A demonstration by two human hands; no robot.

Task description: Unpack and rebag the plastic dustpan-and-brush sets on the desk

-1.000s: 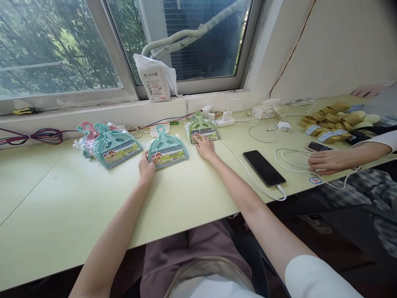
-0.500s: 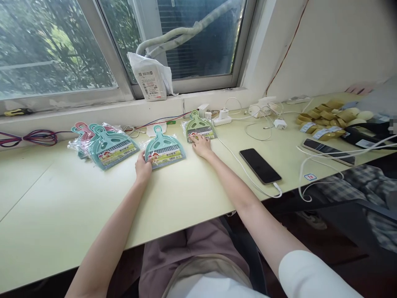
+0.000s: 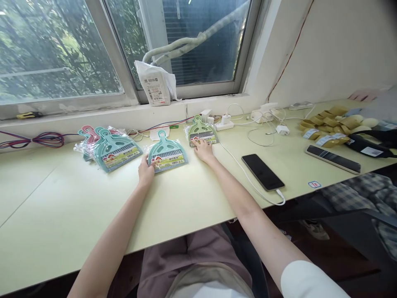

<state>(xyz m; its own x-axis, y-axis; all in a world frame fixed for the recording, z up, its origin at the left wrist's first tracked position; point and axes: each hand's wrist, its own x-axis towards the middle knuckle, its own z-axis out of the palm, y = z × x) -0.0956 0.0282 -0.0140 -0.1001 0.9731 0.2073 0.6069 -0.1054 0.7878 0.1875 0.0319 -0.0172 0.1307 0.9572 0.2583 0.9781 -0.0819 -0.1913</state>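
A mini dustpan-and-brush set in teal (image 3: 167,155), wrapped in clear plastic with a printed label, lies flat on the table. My left hand (image 3: 145,170) grips its lower left edge, the thumb on top and the other fingers partly hidden. Farther right and back lies a green dustpan-and-brush set (image 3: 203,131) in the same wrapping. Across its lower edge rest the spread fingers of my right hand (image 3: 204,151). Left of both, several more wrapped sets form an overlapping pile, a teal set (image 3: 116,151) on top and a pink set (image 3: 89,131) behind.
A charging phone (image 3: 263,171) lies right of my right forearm, its white cable (image 3: 237,159) running back to a power strip (image 3: 225,125). Farther right are another phone (image 3: 333,159), yellow bands (image 3: 322,128) and a black strap (image 3: 369,142). A white package (image 3: 156,89) stands on the windowsill.
My view has shifted slightly, so the scene sits a little lower and farther right. Both hands keep their places on the sets. White cables that crossed the right-hand phone are gone from there.
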